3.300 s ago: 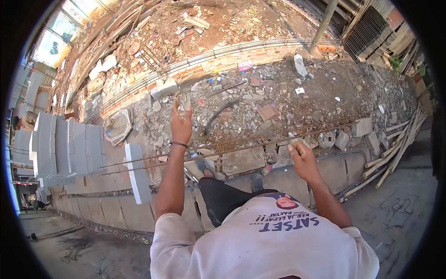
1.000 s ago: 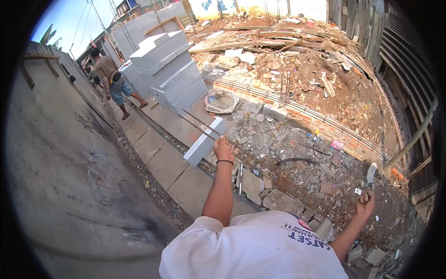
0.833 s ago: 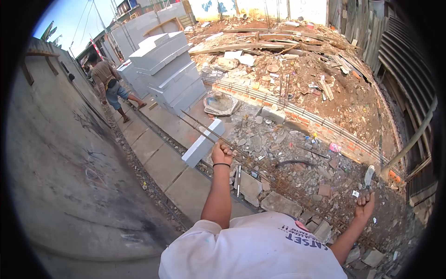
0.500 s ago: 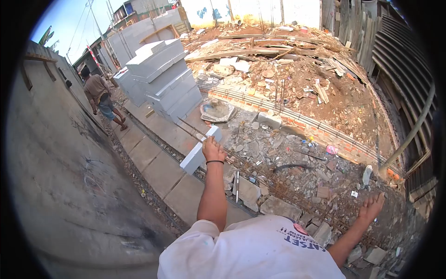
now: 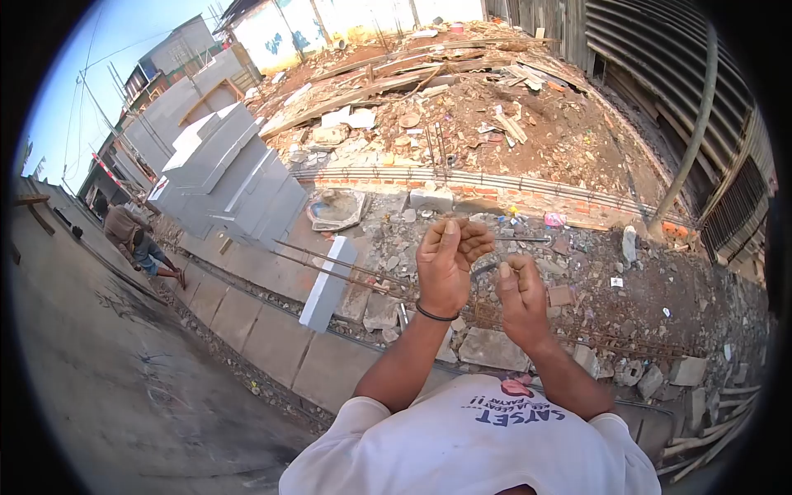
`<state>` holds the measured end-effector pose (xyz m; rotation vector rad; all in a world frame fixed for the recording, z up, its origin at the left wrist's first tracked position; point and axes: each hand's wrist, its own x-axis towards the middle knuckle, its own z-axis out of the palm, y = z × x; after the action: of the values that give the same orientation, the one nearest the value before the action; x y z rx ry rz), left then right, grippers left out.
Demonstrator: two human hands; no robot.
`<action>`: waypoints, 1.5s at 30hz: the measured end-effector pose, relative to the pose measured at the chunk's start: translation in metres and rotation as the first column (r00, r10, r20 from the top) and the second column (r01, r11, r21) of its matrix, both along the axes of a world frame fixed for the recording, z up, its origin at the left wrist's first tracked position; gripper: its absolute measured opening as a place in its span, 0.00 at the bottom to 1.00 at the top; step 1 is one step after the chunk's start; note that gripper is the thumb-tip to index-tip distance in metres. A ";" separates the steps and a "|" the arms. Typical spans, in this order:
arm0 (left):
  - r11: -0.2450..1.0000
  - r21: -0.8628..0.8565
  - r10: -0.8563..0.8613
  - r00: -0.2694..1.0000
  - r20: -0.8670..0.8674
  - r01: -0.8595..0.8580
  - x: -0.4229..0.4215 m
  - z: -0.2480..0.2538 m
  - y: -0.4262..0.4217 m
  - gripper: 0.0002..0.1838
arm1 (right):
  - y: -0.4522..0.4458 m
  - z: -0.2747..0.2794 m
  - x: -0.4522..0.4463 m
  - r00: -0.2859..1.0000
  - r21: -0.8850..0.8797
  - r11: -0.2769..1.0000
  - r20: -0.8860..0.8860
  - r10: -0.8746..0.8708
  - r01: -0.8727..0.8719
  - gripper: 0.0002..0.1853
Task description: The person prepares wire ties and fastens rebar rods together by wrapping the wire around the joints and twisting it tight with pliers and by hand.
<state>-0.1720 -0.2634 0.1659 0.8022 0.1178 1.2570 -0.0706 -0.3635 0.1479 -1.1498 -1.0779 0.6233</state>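
My left hand (image 5: pixel 445 268), with a dark band at the wrist, is raised over the rubble in front of my chest. Its palm is cupped, the thumb stands apart from the fingers, and nothing shows in it. Close beside it on the right is my right hand (image 5: pixel 524 299), fingers loosely bent and nothing visible in them. The two hands do not touch. Left of them a long pale block (image 5: pixel 328 285) lies across the paving edge. Thin rusty rods (image 5: pixel 330 266) run past that block towards my left forearm.
A stack of pale blocks (image 5: pixel 239 186) stands on the paving at left, near a walking person (image 5: pixel 136 235). A mortar-stained basin (image 5: pixel 337 209) sits beside it. Broken concrete (image 5: pixel 495 349) covers the ground before me. A grey wall (image 5: pixel 124 355) runs along the left; bundled bars (image 5: pixel 388 174) lie along low brickwork.
My left hand has left the pale block and rods and risen to the right. My right hand has swung inward beside it. The view has turned rightward, and the other person is farther along.
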 end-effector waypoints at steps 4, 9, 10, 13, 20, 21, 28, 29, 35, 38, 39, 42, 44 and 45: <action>1.000 -0.021 -0.008 1.000 0.001 0.008 0.000 -0.011 -0.006 0.10 | -0.001 -0.001 -0.016 1.000 -0.027 0.999 -0.001 0.020 -0.020 0.11; 0.995 -0.049 -0.083 0.996 0.015 0.084 -0.002 -0.021 -0.011 0.11 | 0.001 -0.005 -0.022 0.997 -0.017 1.000 0.077 -0.017 0.019 0.11; 0.991 -0.057 -0.116 0.992 0.039 0.118 -0.003 -0.023 -0.010 0.12 | 0.001 -0.006 -0.022 0.991 0.000 1.000 0.131 -0.015 0.015 0.11; 0.978 -0.038 -0.203 0.976 0.083 0.207 -0.006 -0.025 -0.008 0.12 | -0.001 -0.007 -0.018 0.993 -0.018 1.000 0.118 0.021 -0.019 0.11; 0.978 -0.073 -0.193 0.980 0.053 0.197 0.001 -0.026 -0.003 0.11 | 0.006 -0.003 -0.014 0.985 -0.116 0.993 0.170 0.001 0.019 0.09; 0.979 -0.130 -0.150 0.987 0.064 0.158 0.004 -0.026 0.002 0.10 | 0.018 -0.008 -0.013 0.925 0.102 0.981 0.330 -0.187 0.162 0.10; 0.949 -0.298 -0.092 0.994 0.054 0.104 0.006 -0.036 0.046 0.09 | 0.023 -0.040 0.004 0.951 -0.307 0.951 0.280 0.132 -0.041 0.13; 0.956 -0.284 -0.070 0.997 0.037 0.077 0.001 -0.040 0.059 0.08 | 0.024 -0.045 0.007 0.905 -0.314 0.949 0.392 0.165 -0.037 0.12; 0.914 -0.382 0.150 0.989 0.002 -0.138 -0.032 -0.044 0.130 0.06 | 0.011 -0.067 0.020 0.879 -0.336 0.937 0.414 0.237 -0.095 0.13; 0.885 -0.431 0.212 0.976 0.040 -0.175 -0.049 -0.042 0.153 0.07 | 0.001 -0.074 0.019 0.860 -0.398 0.910 0.419 0.293 -0.115 0.13; 0.869 -0.464 0.231 0.970 0.070 -0.173 -0.056 -0.041 0.161 0.08 | -0.003 -0.077 0.017 0.846 -0.408 0.906 0.439 0.301 -0.110 0.13; 0.849 -0.491 0.281 0.954 0.107 -0.195 -0.080 -0.046 0.189 0.07 | -0.015 -0.083 0.015 0.809 -0.430 0.898 0.494 0.318 -0.091 0.13; 0.824 -0.522 0.310 0.947 0.086 -0.222 -0.087 -0.049 0.197 0.07 | -0.022 -0.081 0.015 0.781 -0.440 0.895 0.531 0.329 -0.078 0.13; 0.799 -0.551 0.332 0.941 0.066 -0.243 -0.090 -0.050 0.201 0.07 | -0.026 -0.074 0.015 0.775 -0.430 0.899 0.539 0.330 -0.084 0.12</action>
<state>-0.2623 -0.0627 0.1164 0.1923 0.4580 1.4761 -0.0554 -0.3899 0.0737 -1.6515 -1.7066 0.6813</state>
